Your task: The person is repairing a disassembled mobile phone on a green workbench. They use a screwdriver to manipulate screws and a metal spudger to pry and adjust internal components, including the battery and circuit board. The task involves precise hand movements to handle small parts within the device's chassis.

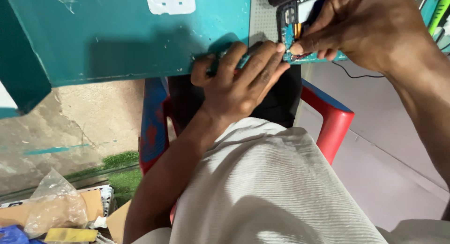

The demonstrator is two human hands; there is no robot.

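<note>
The left hand lies curled over the edge of the teal tabletop. Its fingers are bent and pressed down on a thin dark tool, which peeks out between them. The fingers cover most of the tool, so I cannot tell what kind it is.

Just to the right of that hand is the right hand. It is closed, with the thumb and fingers pinched on an opened phone. The phone lies on the tabletop, right under the right hand and touching the fingertips of the left hand. Small parts inside it show, some blue and some yellow.

A white sticker sits on the tabletop, far to the left of both hands.

Below the hands is a red chair. The person wears a white ribbed shirt.

Far below the left hand, on the floor, lie a clear plastic bag and some cardboard. A thin black wire runs on the floor under the right hand.
</note>
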